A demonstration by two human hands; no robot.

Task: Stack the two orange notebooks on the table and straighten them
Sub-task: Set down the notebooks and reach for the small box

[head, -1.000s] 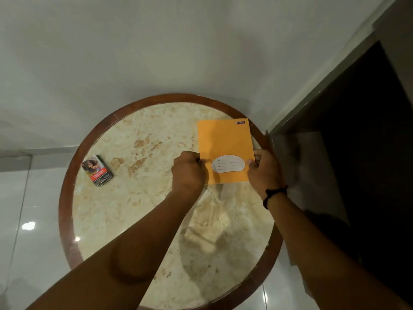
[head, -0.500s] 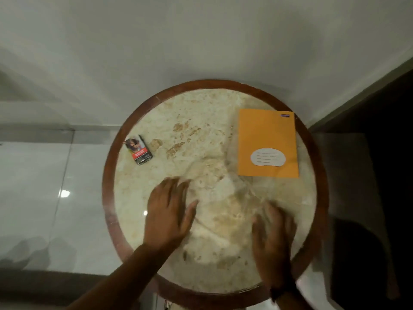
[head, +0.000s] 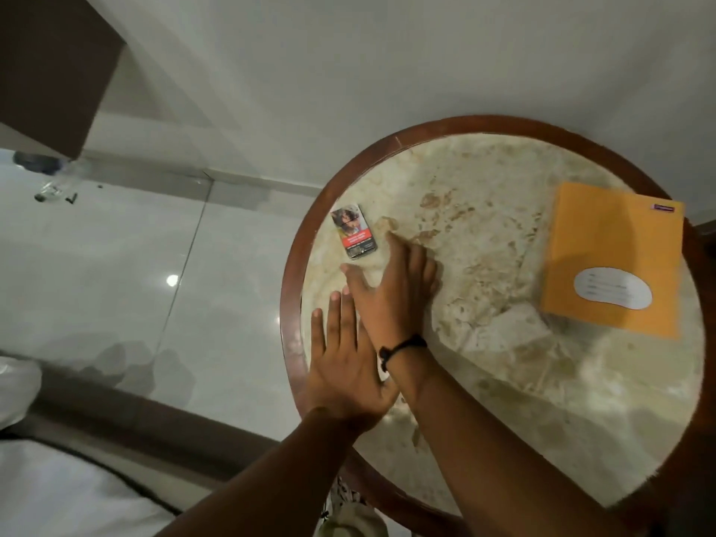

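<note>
Seen from the head camera, both hands are spread flat and hold nothing: the left hand (head: 345, 366) over the near rim of the round table (head: 294, 304), the right hand (head: 391, 292) crossing above it, fingertips near a small printed box (head: 354, 236). Well apart, an orange notebook (head: 612, 257) lies squared on the table's far right, seemingly a finished stack. Whether a second notebook sits beneath cannot be made out.

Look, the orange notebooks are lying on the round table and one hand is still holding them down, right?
Not quite. The head view shows the orange notebooks lying on the round table, but no hand touches them. The left hand and right hand are both open, crossed at the table's other side beside the small box.
</note>
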